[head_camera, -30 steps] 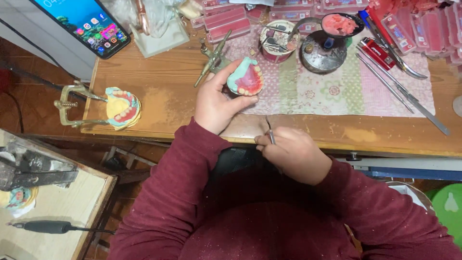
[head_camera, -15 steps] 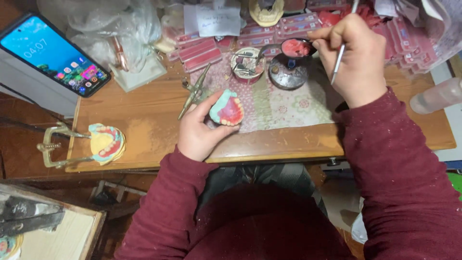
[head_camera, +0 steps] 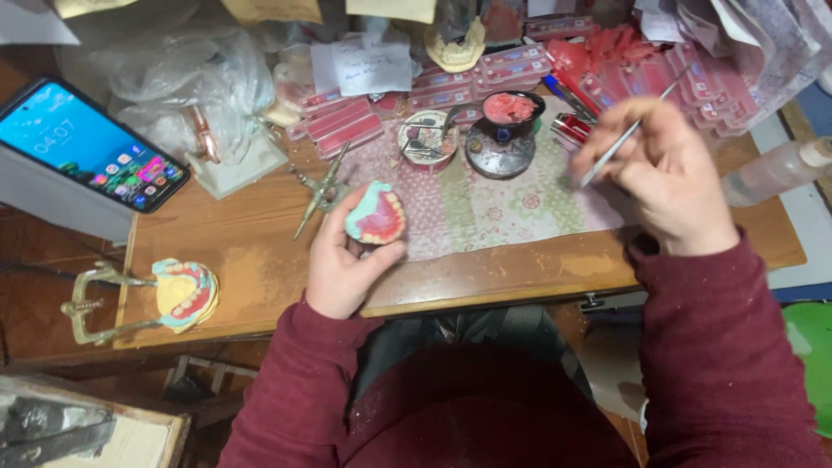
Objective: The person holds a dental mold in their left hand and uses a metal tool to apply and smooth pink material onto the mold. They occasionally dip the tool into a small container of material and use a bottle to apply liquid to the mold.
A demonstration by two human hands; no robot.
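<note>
Moved: right hand (head_camera: 672, 178), earlier raised over the red strip packs, now lower beside the dark bowl (head_camera: 507, 108) of pink wax; grip pinching a thin metal tool (head_camera: 624, 140). Unchanged: left hand (head_camera: 347, 256), grip closed round denture model (head_camera: 377, 215) above the bench (head_camera: 251, 251). Round tin (head_camera: 427, 139): small metal bits.

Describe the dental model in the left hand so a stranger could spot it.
On the wooden table, find the left hand near the front edge. It holds a dental model on a mint-green base with pink gums, unlike the brass-framed model farther left.
</note>
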